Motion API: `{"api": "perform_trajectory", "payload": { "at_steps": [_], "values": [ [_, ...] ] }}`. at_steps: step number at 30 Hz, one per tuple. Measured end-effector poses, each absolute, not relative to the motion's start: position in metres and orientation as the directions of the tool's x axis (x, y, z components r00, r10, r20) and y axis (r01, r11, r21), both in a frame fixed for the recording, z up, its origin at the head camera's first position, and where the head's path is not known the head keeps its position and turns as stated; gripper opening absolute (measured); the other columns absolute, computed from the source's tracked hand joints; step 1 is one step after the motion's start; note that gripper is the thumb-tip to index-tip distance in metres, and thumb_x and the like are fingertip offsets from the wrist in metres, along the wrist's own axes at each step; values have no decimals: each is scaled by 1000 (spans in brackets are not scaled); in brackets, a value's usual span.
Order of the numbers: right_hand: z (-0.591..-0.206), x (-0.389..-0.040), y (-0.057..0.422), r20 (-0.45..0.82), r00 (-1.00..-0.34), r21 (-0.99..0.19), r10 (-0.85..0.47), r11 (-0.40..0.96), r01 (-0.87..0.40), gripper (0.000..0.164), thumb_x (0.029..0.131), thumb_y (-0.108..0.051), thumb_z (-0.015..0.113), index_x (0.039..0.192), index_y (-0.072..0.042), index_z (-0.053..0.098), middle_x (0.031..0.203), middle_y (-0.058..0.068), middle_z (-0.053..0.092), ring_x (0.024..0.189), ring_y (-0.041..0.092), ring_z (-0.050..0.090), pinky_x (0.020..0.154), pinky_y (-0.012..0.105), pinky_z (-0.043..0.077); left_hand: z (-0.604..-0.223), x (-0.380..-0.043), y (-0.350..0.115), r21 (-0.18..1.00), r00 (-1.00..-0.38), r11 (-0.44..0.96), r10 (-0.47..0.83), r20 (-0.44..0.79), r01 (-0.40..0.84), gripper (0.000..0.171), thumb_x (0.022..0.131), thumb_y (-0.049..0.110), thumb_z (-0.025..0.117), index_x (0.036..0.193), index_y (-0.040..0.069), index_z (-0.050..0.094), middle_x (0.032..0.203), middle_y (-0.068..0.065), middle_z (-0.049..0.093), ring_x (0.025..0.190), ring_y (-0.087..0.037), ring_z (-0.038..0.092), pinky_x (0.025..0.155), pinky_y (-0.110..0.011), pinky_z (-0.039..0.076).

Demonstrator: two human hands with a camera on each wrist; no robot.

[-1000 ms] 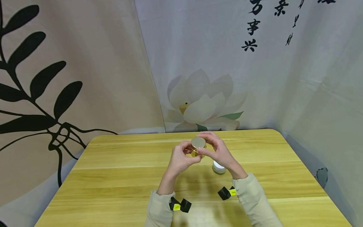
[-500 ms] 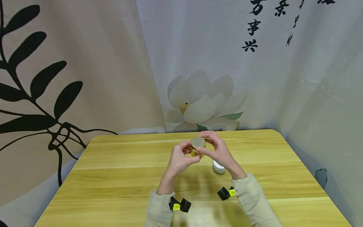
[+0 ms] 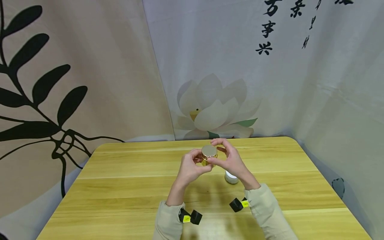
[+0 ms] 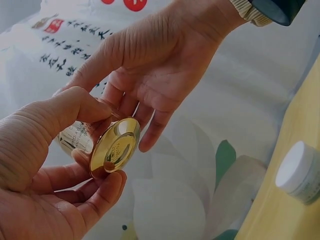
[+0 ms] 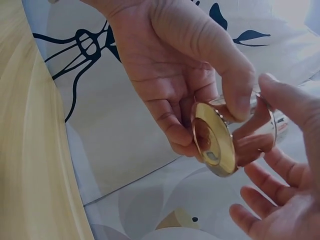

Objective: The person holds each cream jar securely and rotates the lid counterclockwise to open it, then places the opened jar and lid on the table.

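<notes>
A small shiny gold cosmetic jar [image 3: 209, 154] is held up above the table between both hands, its flat top facing up. My left hand [image 3: 192, 165] grips the lower part with thumb and fingers; in the left wrist view the jar's gold underside [image 4: 116, 147] shows a stamped round recess. My right hand [image 3: 230, 159] is at the upper part, thumb on its near side and a fingertip at its far right edge, other fingers spread. In the right wrist view, print shows on the jar's side [image 5: 281, 122]. Just below the right hand stands a white-lidded jar [image 3: 231, 177].
The light wooden table [image 3: 126, 190] runs up to a printed cloth backdrop [image 3: 120, 83] with leaves, a lotus and writing. A black wrist camera [image 3: 196, 217] sits on the left sleeve, and another black camera [image 3: 236, 205] on the right.
The right hand's fingers have loosened and straightened slightly around the gold jar's upper part. The left hand and the white-lidded jar have stayed in place.
</notes>
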State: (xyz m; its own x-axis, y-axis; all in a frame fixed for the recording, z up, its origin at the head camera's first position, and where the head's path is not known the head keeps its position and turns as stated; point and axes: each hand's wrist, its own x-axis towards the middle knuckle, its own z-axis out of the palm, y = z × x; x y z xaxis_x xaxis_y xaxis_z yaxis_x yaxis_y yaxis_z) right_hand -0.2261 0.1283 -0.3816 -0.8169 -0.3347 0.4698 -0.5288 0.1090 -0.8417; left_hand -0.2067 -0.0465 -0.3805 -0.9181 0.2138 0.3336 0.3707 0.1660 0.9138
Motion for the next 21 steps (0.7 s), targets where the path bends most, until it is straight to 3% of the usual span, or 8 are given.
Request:
{"api": "perform_trajectory", "payload": {
  "at_steps": [6, 13, 17, 21],
  "values": [
    [-380, -225, 129, 475, -804, -831, -357, 117, -544, 38, 83, -3, 68, 119, 0, 57, 129, 18, 46, 124, 27, 39, 100, 56, 33, -359, -193, -47, 909, -916, 176, 216, 339, 378, 30, 70, -6, 73, 99, -9, 65, 87, -9, 60, 79, -23, 53, 74, -29, 48],
    [-381, -226, 130, 467, -803, -827, -369, 138, -545, 50, 83, -9, 70, 128, -5, 51, 131, 13, 45, 125, 26, 37, 101, 55, 32, -358, -191, -48, 914, -918, 168, 218, 332, 370, 30, 70, -7, 73, 99, -9, 64, 87, -8, 58, 80, -21, 51, 77, -36, 48],
    [-382, -227, 128, 470, -812, -835, -345, 125, -536, 47, 79, -8, 74, 120, -3, 51, 128, 13, 47, 124, 27, 39, 102, 53, 32, -359, -192, -47, 915, -917, 162, 224, 330, 369, 30, 70, -7, 73, 99, -9, 64, 87, -8, 57, 81, -23, 50, 78, -40, 48],
    [-382, -226, 126, 474, -813, -837, -340, 115, -536, 38, 79, -3, 73, 112, -2, 54, 126, 13, 48, 122, 27, 40, 101, 52, 33, -358, -192, -47, 914, -916, 164, 229, 330, 370, 31, 70, -7, 73, 100, -10, 64, 88, -9, 58, 81, -25, 51, 77, -35, 47]
  ]
}}
